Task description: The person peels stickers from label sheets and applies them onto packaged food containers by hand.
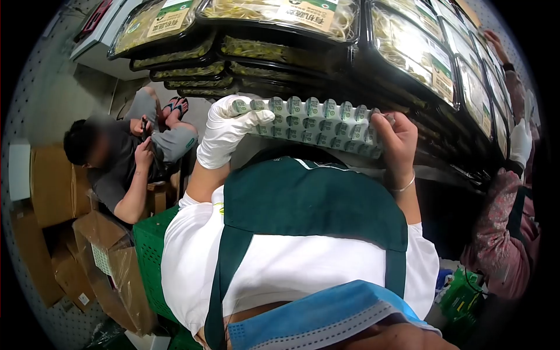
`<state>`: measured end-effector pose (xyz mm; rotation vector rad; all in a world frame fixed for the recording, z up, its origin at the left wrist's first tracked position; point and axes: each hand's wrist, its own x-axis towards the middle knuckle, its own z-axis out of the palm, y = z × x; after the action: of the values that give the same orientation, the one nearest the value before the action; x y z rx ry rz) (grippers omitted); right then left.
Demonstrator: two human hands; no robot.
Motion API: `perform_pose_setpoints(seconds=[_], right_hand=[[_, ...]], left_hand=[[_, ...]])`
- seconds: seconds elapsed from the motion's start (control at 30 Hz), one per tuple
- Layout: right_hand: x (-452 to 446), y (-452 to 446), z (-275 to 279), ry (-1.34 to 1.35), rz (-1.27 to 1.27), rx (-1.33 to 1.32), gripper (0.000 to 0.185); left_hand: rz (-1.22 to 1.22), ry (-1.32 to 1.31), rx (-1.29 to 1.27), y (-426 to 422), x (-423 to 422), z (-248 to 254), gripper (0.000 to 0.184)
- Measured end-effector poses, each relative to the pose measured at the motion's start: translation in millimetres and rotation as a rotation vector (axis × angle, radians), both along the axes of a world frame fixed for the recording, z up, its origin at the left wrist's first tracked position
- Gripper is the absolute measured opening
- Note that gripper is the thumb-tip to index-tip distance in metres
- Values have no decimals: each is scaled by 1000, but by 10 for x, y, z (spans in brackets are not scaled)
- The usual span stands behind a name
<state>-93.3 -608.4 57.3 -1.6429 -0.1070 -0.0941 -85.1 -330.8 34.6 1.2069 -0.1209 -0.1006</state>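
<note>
A sheet of round green stickers (pixel 318 123) stretches between my two hands, several rows of labels facing up. My left hand (pixel 226 129), in a white glove, pinches its left end between thumb and fingers. At the other end my bare right hand (pixel 399 140) grips the sheet's upper right corner, thumb on top. Just beyond the sheet rise stacked black trays of bean sprouts (pixel 280 20) under clear film, with printed labels on them. My fingertips partly cover both ends of the sheet.
To the left a seated person (pixel 125 169) holds a phone. Cardboard boxes (pixel 55 184) and a green crate (pixel 153 256) stand nearby. More sprout trays (pixel 411 46) extend right, where another person's gloved hand (pixel 520 142) and pink patterned sleeve (pixel 501 233) show.
</note>
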Motion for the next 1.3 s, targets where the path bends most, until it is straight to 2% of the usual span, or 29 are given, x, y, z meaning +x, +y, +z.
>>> perform_pose_setpoints(seconds=[0.1,0.13,0.23,0.3,0.4,0.47,0.5,0.53,0.6,0.63,0.67,0.73,0.8,0.83,0.87,0.93,1.07,1.13,1.2,1.23,1.27,1.3], right_hand=[[24,-38,-5,-31,22,-74,12],[21,-44,-6,-33,14,-75,12],[-24,96,97,-41,17,218,12],[-46,35,70,-31,37,161,11],[-38,-40,-8,-40,54,83,7],[-51,-69,12,37,109,44,8],[-78,-34,80,145,108,54,12],[-52,-44,104,144,110,52,12],[5,-79,153,-72,61,-344,16],[-6,-46,305,-235,-47,-518,23],[-46,0,454,-311,-57,-565,30],[-28,164,662,-729,-15,-882,35],[45,312,687,-832,137,-1035,38],[82,338,646,-775,190,-1087,36],[145,355,577,-843,171,-1125,28],[111,365,544,-735,210,-1233,21],[187,383,530,-892,216,-1276,22],[231,396,568,-961,229,-1252,17],[248,406,644,-1005,299,-1153,18],[233,407,752,-951,346,-1095,17],[316,388,929,-930,346,-959,16],[471,362,1110,-946,254,-951,11]], left_hand=[[35,9,-18,-55,67,-19,23],[60,-26,-138,-150,72,54,25],[57,-29,9,-48,116,-61,24],[103,-16,4,-16,123,-106,15],[77,-62,-25,39,97,-101,13],[64,-81,-38,99,93,-125,12],[30,-95,-104,130,106,-150,12],[-3,-110,-171,163,127,-154,12],[-86,159,-269,218,176,-84,11],[-35,42,-80,186,177,-78,11],[14,-73,108,167,177,-77,13],[9,-94,62,132,186,-145,13],[-18,-94,-11,97,205,-159,13],[-42,-66,-73,94,216,-161,7],[-42,-68,-74,94,211,-137,7],[-17,-35,29,85,185,-27,7],[35,-98,3,128,228,-173,10],[50,-140,-53,140,258,-207,11],[130,-5,44,169,275,-176,17],[145,95,184,187,328,-129,19],[208,219,253,161,319,-70,19],[188,208,262,209,335,-129,18]])
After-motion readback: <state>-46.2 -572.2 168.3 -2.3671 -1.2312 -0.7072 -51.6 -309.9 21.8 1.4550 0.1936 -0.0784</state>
